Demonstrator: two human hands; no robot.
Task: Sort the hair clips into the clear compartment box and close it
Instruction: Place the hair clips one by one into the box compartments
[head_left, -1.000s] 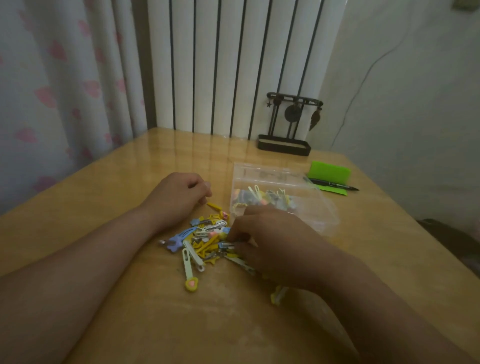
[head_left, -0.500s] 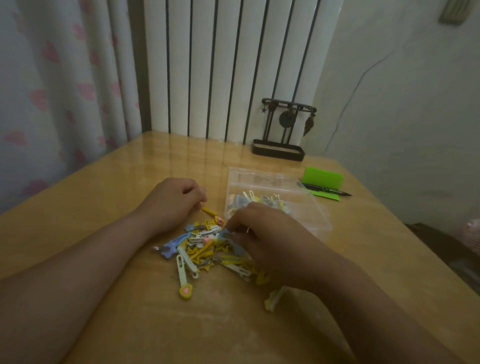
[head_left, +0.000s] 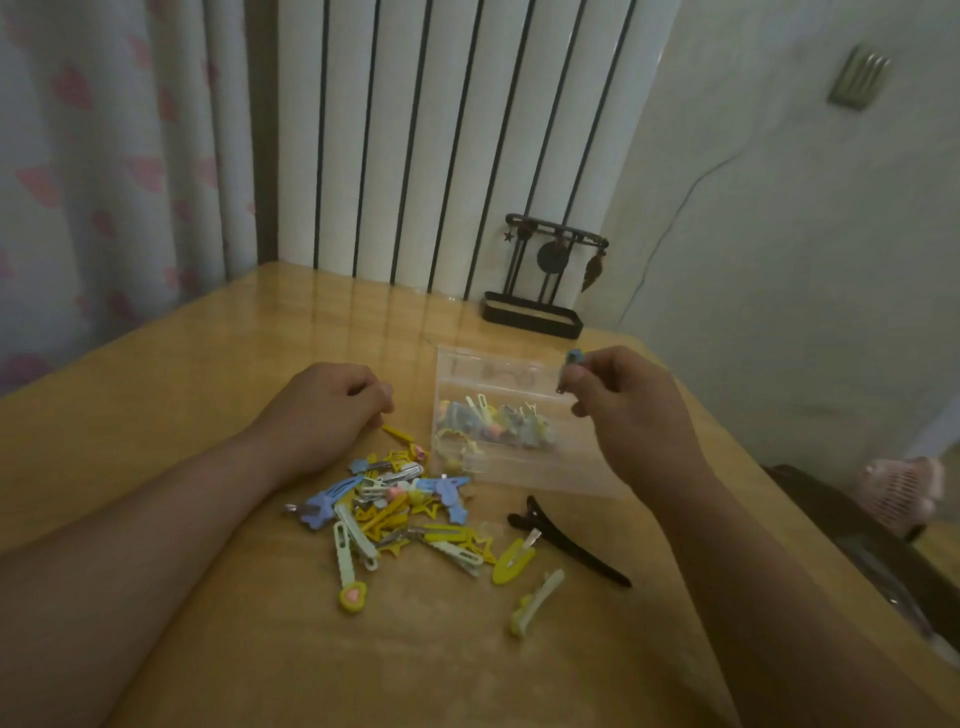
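Right hand (head_left: 628, 410) lifts a small blue clip (head_left: 573, 358) over the clear box (head_left: 545, 470).

The right thumb and fingertips pinch the blue clip above the box's far right corner. The box lies toward the far right edge of the table (head_left: 208, 389), with a cluster of sorted clips (head_left: 493, 426) in it. The left hand (head_left: 332, 410) rests on the table with fingers curled under; whether it grips the yellow clip (head_left: 400, 434) at its fingertips I cannot tell in this dim view. The loose pile of clips (head_left: 395, 509) lies mid-table, just beside the box's near left corner. A long black clip (head_left: 571, 545) lies to the pile's right.
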